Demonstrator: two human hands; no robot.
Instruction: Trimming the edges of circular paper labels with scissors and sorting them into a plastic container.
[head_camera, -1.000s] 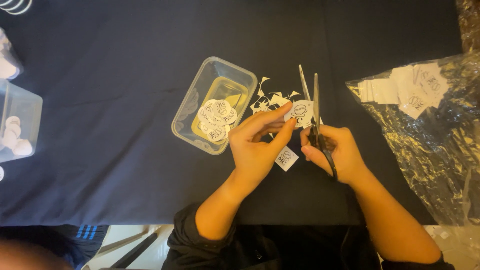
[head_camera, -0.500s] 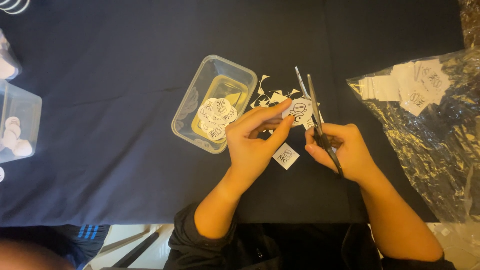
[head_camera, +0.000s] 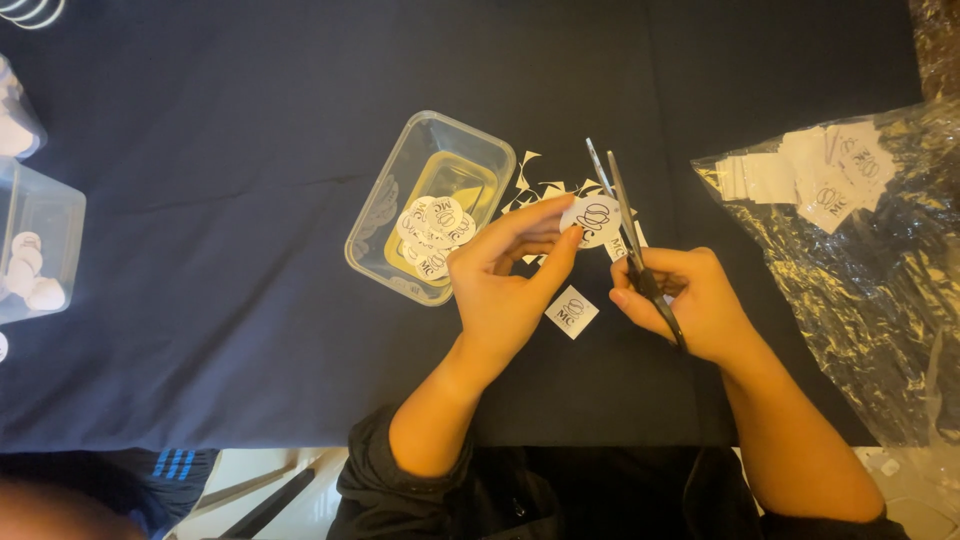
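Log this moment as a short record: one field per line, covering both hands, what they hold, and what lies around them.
left hand: pinches a round printed paper label at its fingertips
right hand: grips scissors, blades at the label's right edge
under the hands: one square printed label flat on the dark cloth
scraps: white paper offcuts beside the tub
clear plastic tub: holds cut round labels
plastic bag: at the right, with uncut square labels

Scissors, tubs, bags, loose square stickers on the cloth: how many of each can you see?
Scissors: 1
Clear tubs: 3
Plastic bags: 1
Loose square stickers: 1
Total: 6
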